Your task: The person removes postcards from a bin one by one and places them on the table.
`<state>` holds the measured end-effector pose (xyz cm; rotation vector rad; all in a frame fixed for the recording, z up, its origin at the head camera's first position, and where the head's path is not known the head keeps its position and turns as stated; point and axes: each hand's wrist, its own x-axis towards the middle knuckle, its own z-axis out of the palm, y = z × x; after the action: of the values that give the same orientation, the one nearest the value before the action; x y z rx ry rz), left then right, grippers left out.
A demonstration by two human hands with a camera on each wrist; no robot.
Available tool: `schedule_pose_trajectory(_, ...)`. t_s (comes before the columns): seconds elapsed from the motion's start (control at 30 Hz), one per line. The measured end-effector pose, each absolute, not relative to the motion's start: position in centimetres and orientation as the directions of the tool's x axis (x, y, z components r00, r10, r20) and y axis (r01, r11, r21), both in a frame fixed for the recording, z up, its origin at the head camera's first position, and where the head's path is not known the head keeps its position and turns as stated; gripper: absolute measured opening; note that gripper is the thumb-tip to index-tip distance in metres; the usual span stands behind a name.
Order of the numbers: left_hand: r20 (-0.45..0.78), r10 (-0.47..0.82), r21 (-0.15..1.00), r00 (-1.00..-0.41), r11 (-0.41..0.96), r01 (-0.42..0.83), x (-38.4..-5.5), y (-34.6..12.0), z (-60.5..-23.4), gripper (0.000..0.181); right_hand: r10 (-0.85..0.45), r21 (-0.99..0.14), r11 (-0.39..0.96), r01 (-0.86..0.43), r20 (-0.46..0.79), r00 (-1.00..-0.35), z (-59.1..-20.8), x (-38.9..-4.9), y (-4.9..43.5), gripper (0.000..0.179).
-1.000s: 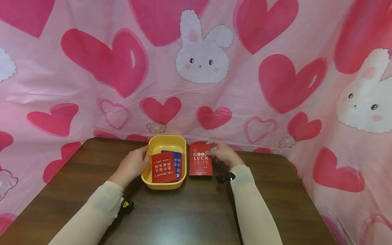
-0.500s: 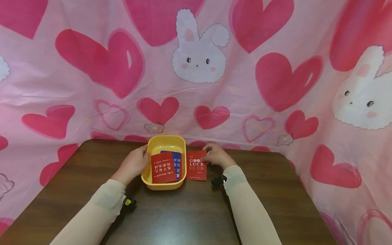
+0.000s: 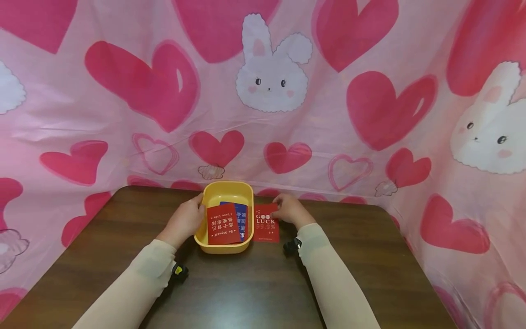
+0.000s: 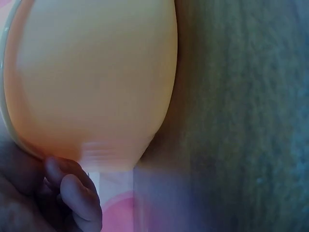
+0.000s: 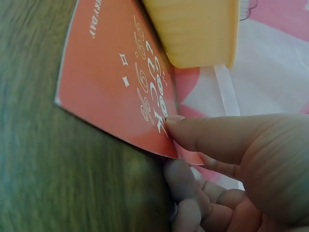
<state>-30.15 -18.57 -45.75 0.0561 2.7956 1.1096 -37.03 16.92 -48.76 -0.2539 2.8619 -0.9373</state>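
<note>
At the back of the table stands a yellow plastic tub (image 3: 223,249). My left hand (image 3: 185,220) grips its left rim; in the left wrist view, curled fingers (image 4: 79,195) show beside the tub's outer wall. Inside the tub, a red card (image 3: 222,234) with white lettering overlaps a blue card (image 3: 241,215), both leaning toward the near right. Right beside the tub, my right hand (image 3: 292,212) pinches another red card (image 3: 266,232) printed "GOOD LUCK" at its far right edge. The right wrist view shows the thumb (image 5: 193,135) on its face and fingers below.
The dark brown wooden table (image 3: 238,292) reaches back to a pink curtain (image 3: 283,130) with hearts and rabbits. Each sleeve carries a black wrist device, one (image 3: 180,272) on the left and one (image 3: 291,247) on the right.
My right hand has brought the "GOOD LUCK" card left and slightly nearer, up against the tub's right side. The tub and my left hand have shifted a little to the right.
</note>
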Motion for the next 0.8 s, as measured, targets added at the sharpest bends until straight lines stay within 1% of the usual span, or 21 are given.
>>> schedule_pose_trajectory(0.1,-0.107,0.083,0.678,-0.991,0.735,-0.012,-30.1,-18.4,-45.8,0.066,-0.176,-0.563,0.821,-0.097,-0.087,-0.981,-48.9,-37.2,17.0,0.049)
schedule_pose_trajectory(0.17,-0.102,0.079,0.665,-0.992,0.747,-0.009,-30.1,-18.3,-45.8,0.066,-0.143,-0.552,0.832,-0.051,-0.125,-0.982,-48.5,-36.9,16.7,0.047)
schedule_pose_trajectory(0.3,-0.086,0.069,0.629,-0.994,0.777,-0.001,-30.0,-18.4,-45.8,0.066,-0.132,-0.534,0.844,-0.051,-0.115,-0.985,-49.2,-37.3,16.8,0.045)
schedule_pose_trajectory(0.4,-0.088,0.066,0.618,-0.994,0.786,-0.003,-30.0,-18.5,-45.8,0.066,-0.125,-0.56,0.827,-0.043,-0.11,-0.986,-49.0,-36.8,16.7,0.04)
schedule_pose_trajectory(0.47,-0.092,0.066,0.622,-0.994,0.783,-0.006,-30.1,-18.5,-45.9,0.066,-0.1,-0.59,0.807,0.003,-0.141,-0.985,-47.8,-35.6,16.5,0.035)
schedule_pose_trajectory(0.53,-0.089,0.067,0.622,-0.994,0.783,-0.003,-30.2,-18.5,-46.0,0.066,-0.096,-0.609,0.793,0.02,-0.157,-0.983,-47.2,-35.2,16.6,0.032)
schedule_pose_trajectory(0.57,-0.088,0.066,0.625,-0.994,0.781,-0.004,-30.2,-18.5,-46.0,0.066,-0.111,-0.616,0.788,0.002,-0.146,-0.983,-47.4,-35.5,17.0,0.033)
schedule_pose_trajectory(0.67,-0.082,0.063,0.623,-0.995,0.782,-0.001,-30.2,-18.5,-45.9,0.066,-0.128,-0.66,0.751,0.017,-0.171,-0.977,-46.2,-35.5,17.5,0.034)
schedule_pose_trajectory(0.77,-0.091,0.057,0.626,-0.994,0.78,-0.013,-30.1,-18.4,-45.9,0.066,-0.147,-0.701,0.714,-0.006,-0.142,-0.979,-44.7,-35.1,17.0,0.034)
schedule_pose_trajectory(0.8,-0.092,0.056,0.626,-0.994,0.779,-0.014,-30.1,-18.4,-45.9,0.066,-0.145,-0.709,0.705,-0.007,-0.134,-0.98,-43.6,-34.5,16.4,0.032)
